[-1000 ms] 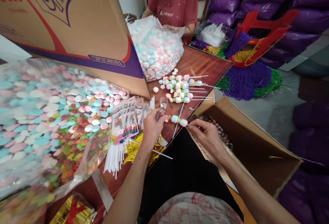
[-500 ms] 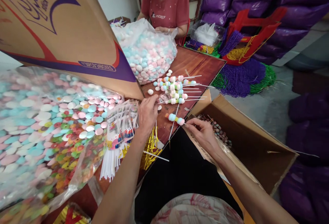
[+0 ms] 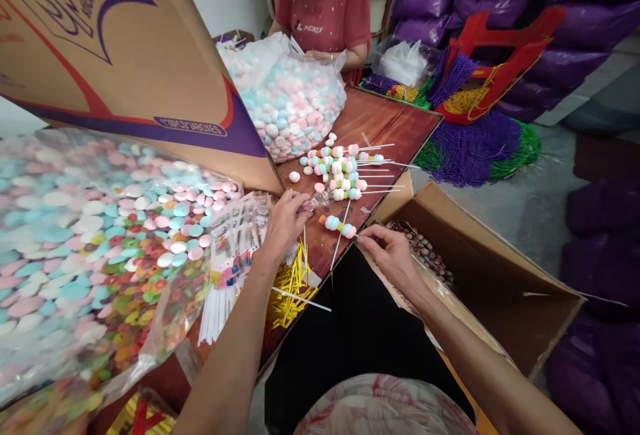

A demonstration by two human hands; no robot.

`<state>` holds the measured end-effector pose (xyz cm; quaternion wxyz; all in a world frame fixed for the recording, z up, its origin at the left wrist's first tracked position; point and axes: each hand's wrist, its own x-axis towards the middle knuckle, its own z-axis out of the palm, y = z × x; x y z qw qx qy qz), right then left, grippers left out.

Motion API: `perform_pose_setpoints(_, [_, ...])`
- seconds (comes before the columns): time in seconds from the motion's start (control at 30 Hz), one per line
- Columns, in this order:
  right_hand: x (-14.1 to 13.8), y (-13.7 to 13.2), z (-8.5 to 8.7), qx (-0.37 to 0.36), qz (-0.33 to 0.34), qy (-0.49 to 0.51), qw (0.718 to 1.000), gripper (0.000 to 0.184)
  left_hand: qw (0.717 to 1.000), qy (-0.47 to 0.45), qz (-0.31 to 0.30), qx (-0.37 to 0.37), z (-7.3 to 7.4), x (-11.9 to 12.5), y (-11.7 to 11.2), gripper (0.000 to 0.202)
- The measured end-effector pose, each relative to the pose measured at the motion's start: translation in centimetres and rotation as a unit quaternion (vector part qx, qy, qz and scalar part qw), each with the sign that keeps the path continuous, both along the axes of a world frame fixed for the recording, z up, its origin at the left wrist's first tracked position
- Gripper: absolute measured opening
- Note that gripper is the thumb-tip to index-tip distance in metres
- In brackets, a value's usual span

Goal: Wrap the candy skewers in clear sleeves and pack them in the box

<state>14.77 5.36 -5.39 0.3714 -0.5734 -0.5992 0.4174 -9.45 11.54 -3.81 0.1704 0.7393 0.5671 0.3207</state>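
At the far left I see a big clear bag of candies [image 3: 75, 275], cut off by the frame edge, its plastic glare blurring the pieces beneath; a printed carton [image 3: 150, 82] stands behind it, its top out of my view. Next come a fan of clear wrappers [image 3: 233, 238] and a bundle of white sticks [image 3: 216, 315], both partly covered by the left forearm, then gold ties [image 3: 290, 288] near the table edge. My view has the left hand [image 3: 287, 222] over the table [image 3: 387, 115], thumb and forefinger pinched together on one small clear wrapper [image 3: 320, 200]; the other fingers are hard to separate, and the wrapper's print is too small for me to read. Just beyond its tip lies a heap of candy skewers [image 3: 340, 172], overlapping so much that I can't count them. Nearer the edge, a single skewer [image 3: 341, 226] of blue and pink candies sits just above a bare stick [image 3: 340, 242]. To its right, the right hand [image 3: 387, 248] has thumb and forefinger closed on that skewer's stick, which mostly vanishes behind the fingers. At far right I find an open box [image 3: 480, 288], its contents half hidden by the right arm and hard to make out.
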Motion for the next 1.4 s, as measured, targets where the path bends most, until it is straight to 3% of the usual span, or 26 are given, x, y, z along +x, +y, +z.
perform_pose_setpoints(0.1, [-0.2,0.0,0.0,0.008,-0.009,-0.015,1.0,0.023,0.999,-0.04,0.034,-0.008,0.1,0.6,0.0,0.024])
perform_pose_setpoints(0.17, [-0.4,0.0,0.3,0.018,-0.016,-0.026,0.999,0.024,0.99,-0.115,0.077,-0.033,0.2,1.1,-0.1,0.022])
perform_pose_setpoints(0.3, [-0.7,0.1,1.0,0.029,-0.029,-0.025,0.999,0.024,0.933,-0.323,0.109,-0.118,0.5,1.7,-0.9,0.024])
perform_pose_setpoints(0.43, [-1.0,0.2,1.4,0.045,-0.033,-0.021,0.998,0.025,0.896,-0.401,0.118,-0.151,0.4,2.1,-2.0,0.029])
perform_pose_setpoints(0.7, [-1.2,-0.1,1.4,0.069,-0.041,-0.076,0.994,0.024,0.89,-0.429,0.091,-0.125,-0.2,2.5,-2.8,0.021])
perform_pose_setpoints(1.13, [-1.2,0.0,1.8,0.088,-0.007,-0.169,0.982,0.021,0.911,-0.367,0.123,-0.144,-0.7,2.5,-3.4,0.03])
perform_pose_setpoints(1.4, [-1.5,-0.5,2.9,0.112,0.036,-0.34,0.933,0.026,0.916,-0.354,0.162,-0.102,-0.6,3.4,-3.6,0.024])
